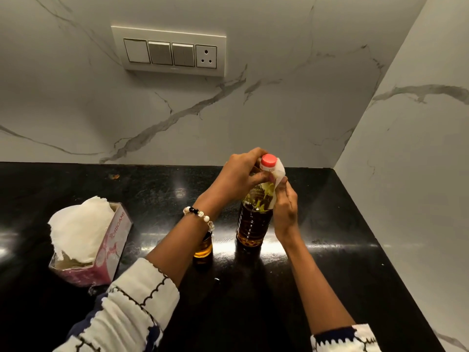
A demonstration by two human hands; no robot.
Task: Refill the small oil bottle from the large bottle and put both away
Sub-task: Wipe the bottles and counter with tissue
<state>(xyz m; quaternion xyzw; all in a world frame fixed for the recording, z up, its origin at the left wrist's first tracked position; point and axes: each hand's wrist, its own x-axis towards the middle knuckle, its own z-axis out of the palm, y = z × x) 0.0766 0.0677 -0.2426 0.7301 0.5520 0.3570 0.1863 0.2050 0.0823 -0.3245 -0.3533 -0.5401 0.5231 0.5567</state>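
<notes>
The large oil bottle [253, 219] stands upright on the black counter [330, 262], its red cap [268, 160] on, dark amber oil in its lower part. My left hand [241, 174] grips its neck just below the cap. My right hand [285, 204] holds a white tissue [278, 179] against the bottle's right shoulder. The small oil bottle [203, 247] stands just left of the large one, mostly hidden behind my left forearm; only its amber lower part shows.
A pink tissue box [106, 252] with white tissue bunched out of its top sits at the counter's left. Marble walls close the back and right side. A switch panel with a socket [168, 50] is on the back wall.
</notes>
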